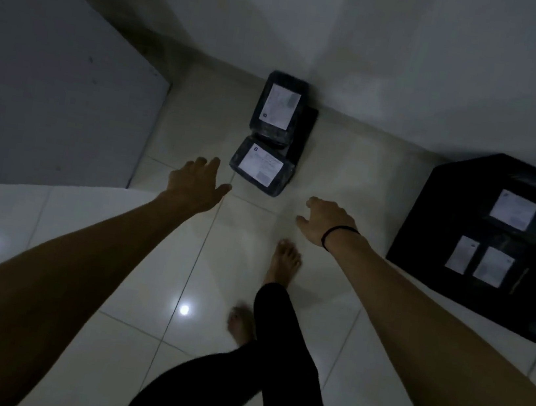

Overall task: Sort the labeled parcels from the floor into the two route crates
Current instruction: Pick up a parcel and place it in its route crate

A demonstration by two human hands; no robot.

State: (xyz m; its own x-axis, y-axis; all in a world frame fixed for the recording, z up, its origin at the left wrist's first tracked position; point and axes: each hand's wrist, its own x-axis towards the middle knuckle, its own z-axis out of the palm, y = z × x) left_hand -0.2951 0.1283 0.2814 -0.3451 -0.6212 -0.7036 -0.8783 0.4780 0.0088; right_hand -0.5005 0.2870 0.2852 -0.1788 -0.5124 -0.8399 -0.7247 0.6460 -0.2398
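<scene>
Two black-wrapped parcels with white labels lie on the tiled floor by the wall: the near parcel [262, 166] and the far parcel [278, 108], which sits on another dark item. My left hand [194, 184] hovers just left of the near parcel, fingers spread and empty. My right hand [325, 223], a black band at its wrist, hangs to the near parcel's right with loosely curled fingers, holding nothing. A black crate [428, 225] at the right holds several labeled parcels.
A grey panel [51, 96] stands at the left, white walls meet behind the parcels. My bare feet and black-clad legs [282, 263] are on the glossy tiles between my arms. The room is dim.
</scene>
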